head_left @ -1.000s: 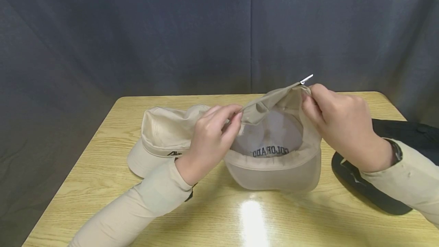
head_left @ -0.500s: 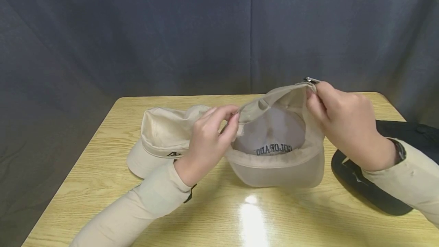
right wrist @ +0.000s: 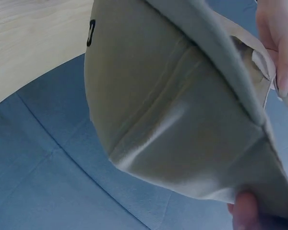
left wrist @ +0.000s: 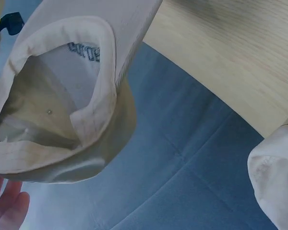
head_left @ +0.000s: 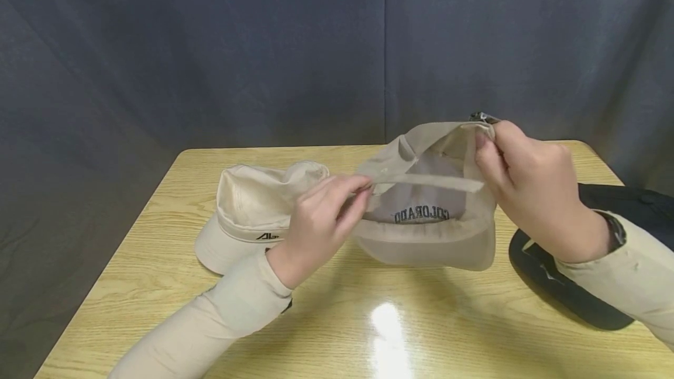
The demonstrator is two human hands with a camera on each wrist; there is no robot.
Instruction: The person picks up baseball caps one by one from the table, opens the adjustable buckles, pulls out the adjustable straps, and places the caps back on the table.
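Note:
A beige baseball cap (head_left: 426, 250) hangs over the table with its hollow underside toward me and its brim low. Dark COLORADO lettering (head_left: 421, 213) shows reversed inside. My left hand (head_left: 326, 209) pinches the cap's back strap (head_left: 437, 181) near its left side; a length of the strap points free to the right. With thumb and fingers, my right hand (head_left: 534, 192) grips the right end of the back edge, beside a small metal buckle (head_left: 483, 117). In the right wrist view, right fingertips (right wrist: 246, 211) press the cap's fabric (right wrist: 168, 110).
A second beige cap (head_left: 258, 197) with a dark logo sits on the wooden table (head_left: 158, 297) at left, partly behind my left hand. At right lies a black cap (head_left: 574, 285), partly covered by my right sleeve. A dark curtain (head_left: 295, 51) hangs behind.
The cap has risen a little and its brim has tilted up. A strap end now sticks out rightward from my left fingers. My right hand has shifted slightly right.

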